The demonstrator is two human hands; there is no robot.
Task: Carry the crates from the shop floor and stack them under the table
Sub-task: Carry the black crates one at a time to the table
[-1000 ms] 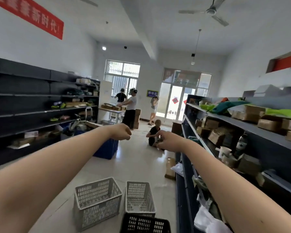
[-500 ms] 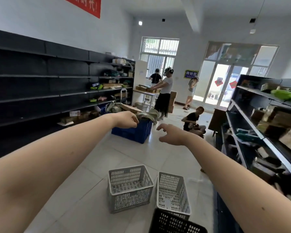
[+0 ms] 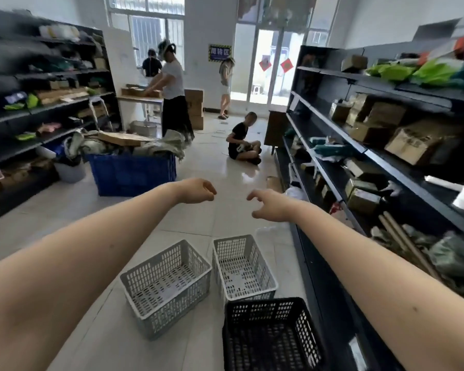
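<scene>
Over the shop floor, your left grip [image 3: 196, 191] hangs loosely curled, right grip [image 3: 271, 207] spread; both empty, touching no crate. Risk: a carried stack could clip the seated person [image 3: 241, 140] ahead or the shelving [image 3: 319, 263] at right. Blue crate [image 3: 131, 175] holds cardboard and cloth; left grey crate [image 3: 166, 285], right grey crate [image 3: 243, 266], black crate [image 3: 271, 336] look empty, below your arms.
</scene>
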